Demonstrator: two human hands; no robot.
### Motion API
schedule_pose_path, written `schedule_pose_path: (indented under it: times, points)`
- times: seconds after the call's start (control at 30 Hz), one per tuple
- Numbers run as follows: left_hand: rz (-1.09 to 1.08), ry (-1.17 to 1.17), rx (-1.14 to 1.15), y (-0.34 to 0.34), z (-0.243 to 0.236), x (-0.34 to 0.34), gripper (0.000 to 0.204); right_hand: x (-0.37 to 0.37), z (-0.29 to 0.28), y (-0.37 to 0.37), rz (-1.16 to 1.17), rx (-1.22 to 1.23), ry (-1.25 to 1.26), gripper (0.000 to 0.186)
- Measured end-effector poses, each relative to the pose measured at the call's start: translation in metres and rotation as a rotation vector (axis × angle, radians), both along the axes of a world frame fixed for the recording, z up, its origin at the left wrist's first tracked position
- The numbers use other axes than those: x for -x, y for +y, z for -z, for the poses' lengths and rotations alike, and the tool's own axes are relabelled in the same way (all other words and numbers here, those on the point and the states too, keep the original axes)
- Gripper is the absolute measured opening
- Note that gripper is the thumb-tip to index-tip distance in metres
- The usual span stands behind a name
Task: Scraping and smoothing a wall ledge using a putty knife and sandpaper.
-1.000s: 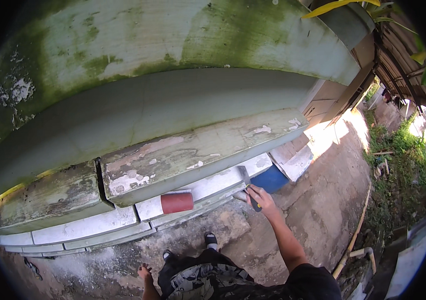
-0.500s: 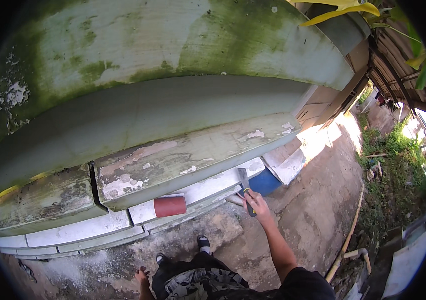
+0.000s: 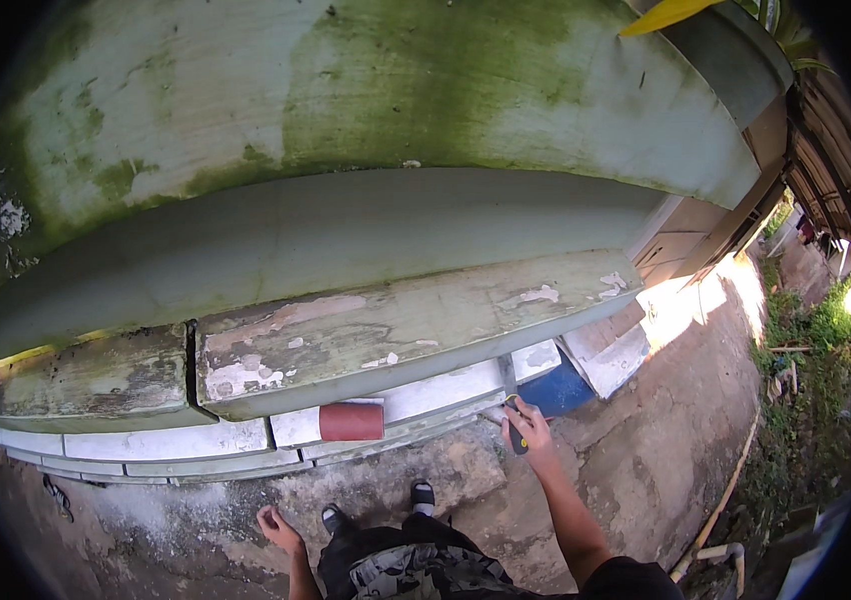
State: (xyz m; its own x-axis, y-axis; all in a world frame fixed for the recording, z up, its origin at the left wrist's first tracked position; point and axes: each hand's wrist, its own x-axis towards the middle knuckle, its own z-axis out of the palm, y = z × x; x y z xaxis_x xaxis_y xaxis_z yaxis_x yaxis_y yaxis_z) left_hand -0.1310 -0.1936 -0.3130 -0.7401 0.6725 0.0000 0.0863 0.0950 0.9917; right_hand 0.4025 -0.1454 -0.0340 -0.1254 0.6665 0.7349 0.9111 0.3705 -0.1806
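Your empty, half-curled left fingers [image 3: 268, 517] had swung forward; your right fingers [image 3: 530, 411] still gripped the scraper [image 3: 509, 379], keeping work one-handed.

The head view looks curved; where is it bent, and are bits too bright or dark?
Head view: the lower edge of the mossy slab bows, likely from the fisheye lens; corners are black. Head view: sunlight washes out a ground patch at right, while the wall under the slab sits in shade. Head view: the right hand on the scraper looks fairly sharp.
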Motion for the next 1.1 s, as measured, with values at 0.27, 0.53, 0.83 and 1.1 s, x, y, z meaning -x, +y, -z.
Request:
schedule_pose_path:
  times: [0.27,0.53,0.83,1.1]
  points:
    - [0.214,0.376,-0.391,0.062,-0.141,-0.051,0.01,-0.062,-0.005,0.025,0.117,0.051,0.065,0.031]
    - [0.333,0.654,-0.743,0.111,-0.253,-0.068,0.017,-0.023,-0.032,0.0,0.232,-0.089,0.169,0.03]
    - [1.086,0.842,-0.449,0.19,-0.364,-0.097,0.022,-0.035,-0.036,0.011,0.158,0.051,0.079,0.026]
    - [1.148,0.729,-0.222,0.202,-0.344,-0.071,0.027,-0.076,-0.04,-0.071,0.776,-0.151,0.326,0.014]
